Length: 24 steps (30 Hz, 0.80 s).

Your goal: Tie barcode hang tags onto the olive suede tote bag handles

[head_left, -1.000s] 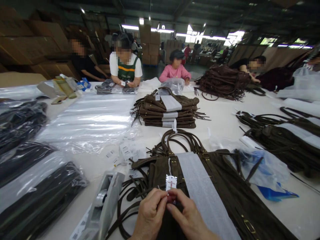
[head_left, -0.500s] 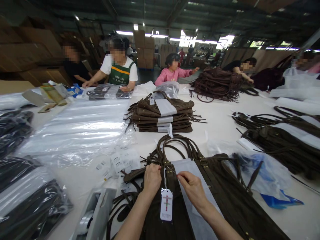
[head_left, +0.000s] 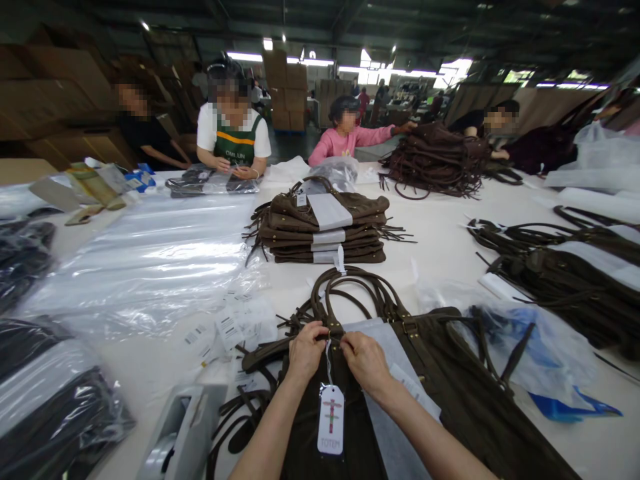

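Note:
A dark brown handbag (head_left: 450,393) lies in front of me, its looped handles (head_left: 365,283) pointing away. A white hang tag (head_left: 331,420) printed "TOTEM" rests on it, hanging from a thin white string (head_left: 329,360). My left hand (head_left: 306,352) pinches at the top of that string, by the base of a handle. Close to its right, my right hand (head_left: 367,360) is also closed in a pinch at the string's upper end; its fingertips partly hide what they hold. White tissue paper (head_left: 395,427) wraps the bag under my right forearm.
A grey tape dispenser (head_left: 183,427) and barcode stickers (head_left: 233,327) lie left. Clear plastic bags (head_left: 165,247) spread beyond. A stack of brown handbags (head_left: 325,227) stands ahead, more bags (head_left: 575,287) right. A co-worker in a green apron (head_left: 235,143) handles a wrapped bag across the table.
My right hand has moved in towards my left, and the string end stretched between them no longer shows. Across the table, the co-worker in pink has reached onto the dark bag pile.

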### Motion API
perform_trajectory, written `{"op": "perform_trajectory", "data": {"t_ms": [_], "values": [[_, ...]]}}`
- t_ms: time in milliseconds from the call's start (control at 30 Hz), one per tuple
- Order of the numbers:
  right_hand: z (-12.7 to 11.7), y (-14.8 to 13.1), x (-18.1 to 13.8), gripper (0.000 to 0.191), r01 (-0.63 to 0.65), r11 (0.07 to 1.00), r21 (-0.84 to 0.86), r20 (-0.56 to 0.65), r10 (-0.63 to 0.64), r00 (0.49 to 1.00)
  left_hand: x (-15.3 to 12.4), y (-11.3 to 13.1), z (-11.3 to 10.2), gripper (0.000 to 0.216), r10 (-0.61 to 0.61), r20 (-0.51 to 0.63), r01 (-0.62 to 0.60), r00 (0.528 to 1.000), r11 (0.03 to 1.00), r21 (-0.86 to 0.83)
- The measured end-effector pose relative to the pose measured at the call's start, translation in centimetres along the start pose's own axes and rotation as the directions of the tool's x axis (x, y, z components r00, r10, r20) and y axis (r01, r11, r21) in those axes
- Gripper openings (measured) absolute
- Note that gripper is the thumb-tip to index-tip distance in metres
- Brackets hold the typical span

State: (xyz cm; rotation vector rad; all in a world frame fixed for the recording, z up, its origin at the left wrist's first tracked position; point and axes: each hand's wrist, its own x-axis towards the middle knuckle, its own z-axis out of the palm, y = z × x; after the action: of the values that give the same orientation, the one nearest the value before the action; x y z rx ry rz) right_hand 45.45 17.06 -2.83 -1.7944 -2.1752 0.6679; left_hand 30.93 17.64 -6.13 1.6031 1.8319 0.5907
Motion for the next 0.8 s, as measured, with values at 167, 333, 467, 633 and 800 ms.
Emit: {"op": "perform_trajectory", "data": {"t_ms": [167,333,467,633,800], "values": [[0.8,-0.4,0.7,0.020,-0.002,0.999,0.040,0.038,0.001,0.999,-0.2,0.4,-0.4,0.016,0.029,0.047,-0.034,0.998,0.994,0.101],[-1.1,1.3,-0.3,0.021,0.093,0.990,0.103,0.100,-0.103,0.990,-0.8,0.8,-0.9,0.014,0.070,0.036,-0.075,0.997,0.979,0.192],[-2.5,4.9,-1.7,0.028,0.142,0.976,0.165,0.003,-0.144,0.990,-1.0,0.4,-1.8,0.013,0.102,0.052,-0.113,0.993,0.942,0.315],[-2.0,8.2,-3.8,0.030,0.037,0.975,0.219,-0.013,-0.035,0.999,-1.1,-0.3,-2.7,0.010,0.109,0.063,-0.123,0.992,0.937,0.328],[-1.7,7.7,-4.7,0.032,-0.016,0.990,0.137,-0.029,0.020,0.999,-1.5,-0.7,-2.9,0.009,0.102,0.055,-0.115,0.993,0.933,0.341]]}}
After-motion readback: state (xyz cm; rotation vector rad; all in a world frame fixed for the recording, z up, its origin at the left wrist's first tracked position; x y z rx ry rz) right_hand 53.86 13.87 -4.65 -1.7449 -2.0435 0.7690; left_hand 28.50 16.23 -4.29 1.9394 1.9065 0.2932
